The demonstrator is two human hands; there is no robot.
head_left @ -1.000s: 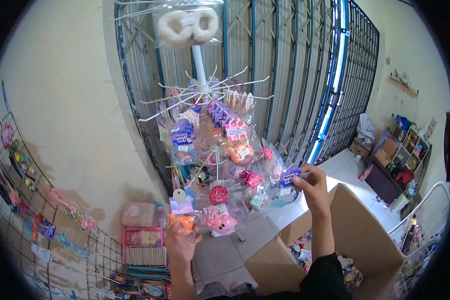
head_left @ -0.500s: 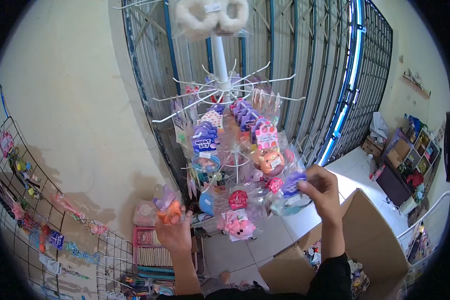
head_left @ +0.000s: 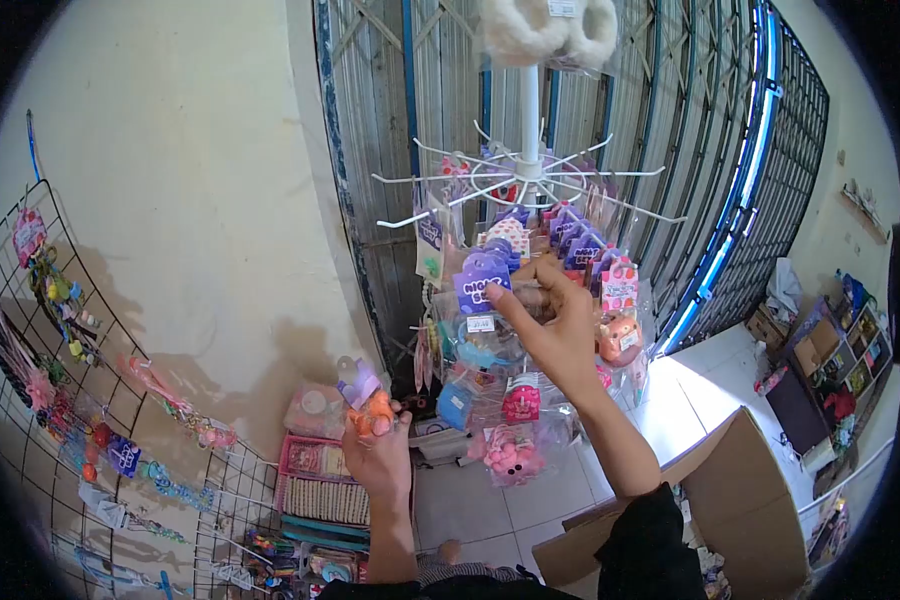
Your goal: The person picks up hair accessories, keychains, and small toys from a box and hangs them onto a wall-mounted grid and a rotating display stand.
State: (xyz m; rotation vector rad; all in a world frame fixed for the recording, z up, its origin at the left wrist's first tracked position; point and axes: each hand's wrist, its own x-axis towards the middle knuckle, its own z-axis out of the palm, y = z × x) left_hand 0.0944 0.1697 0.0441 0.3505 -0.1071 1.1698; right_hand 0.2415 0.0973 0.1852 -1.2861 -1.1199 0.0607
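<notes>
My right hand (head_left: 562, 335) is at the front of a white display rack (head_left: 530, 125), pinching a purple-carded packet (head_left: 482, 278) by its card. A light blue item shows through the clear plastic below, with a white price label. Whether the card is on a prong is hidden. Lower down at the left, my left hand (head_left: 378, 462) is closed around a small clear packet with an orange item (head_left: 373, 412) and a purple top. Beside the right hand, more purple-carded packets (head_left: 575, 240) hang in a row. A pink toy packet (head_left: 510, 455) hangs near the bottom.
A white fluffy item (head_left: 550, 35) tops the rack. Wire grids with accessories (head_left: 120, 455) line the left wall. A pink basket (head_left: 320, 495) stands below my left hand. An open cardboard box (head_left: 740, 500) is at lower right. Behind the rack is a folding metal gate (head_left: 660, 110).
My right hand has moved left and up, bringing the purple-carded packet to the rack's front. My left hand still holds its orange packet. The view has shifted, so the rack appears further right.
</notes>
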